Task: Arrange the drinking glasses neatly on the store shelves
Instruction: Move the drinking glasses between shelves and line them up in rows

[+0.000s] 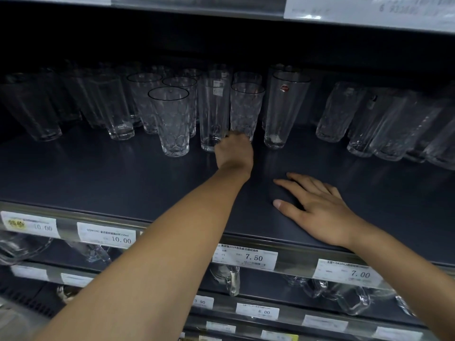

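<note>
Head camera: a dark shelf (123, 178) carries clear drinking glasses (170, 119) standing upright in rows toward its back
Left hand (234, 151): reached deep in, fingers curled round the foot of a patterned glass (246, 109), back of the hand toward the camera
Right hand (317, 207): flat on the shelf near its front edge, palm down, fingers straight and spread, holding nothing
Hands: well apart, the left farther in than the right
Gripped glass: upright in the middle of the row, just beside a plain tall glass (211, 114) on its left
Stickered glass (285, 107): tall, red sticker near the rim, upright to the right of the gripped one, apart from it
Price tags (246, 257): along the shelf's front rail, one reads 7.50
Lower shelves: glass mugs (229, 276), partly blurred
</note>
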